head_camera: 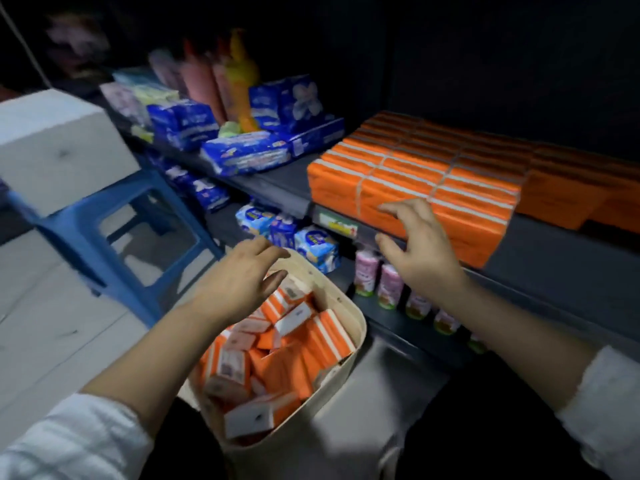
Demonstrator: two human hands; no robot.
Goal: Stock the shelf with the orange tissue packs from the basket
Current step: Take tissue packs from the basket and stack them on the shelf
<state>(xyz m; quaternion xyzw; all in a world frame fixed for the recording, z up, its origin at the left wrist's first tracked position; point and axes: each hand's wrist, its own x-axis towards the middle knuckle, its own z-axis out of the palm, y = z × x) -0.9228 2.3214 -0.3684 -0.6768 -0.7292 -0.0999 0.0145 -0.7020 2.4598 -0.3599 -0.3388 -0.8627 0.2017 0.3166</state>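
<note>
Reaching over the basket (361, 327), the left grip (242, 273) is spread and holds nothing. The right grip (417, 245), spread too, touches the front of the orange stack (433, 174) on the shelf (561, 261). More orange tissue packs (277, 362) lie in the basket. A bump there might knock front packs off the edge.

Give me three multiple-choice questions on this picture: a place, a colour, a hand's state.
1. Where is the left hand?
A) above the basket
B) in a pocket
C) on a ladder

2. What colour is the stool?
A) red
B) blue
C) green

3. How is the right hand?
A) open, holding nothing
B) gripping a bottle
C) in a fist

Key:
1 A: it hovers over the packs in the basket.
2 B: its frame is blue.
3 A: its fingers are spread and empty.
</note>
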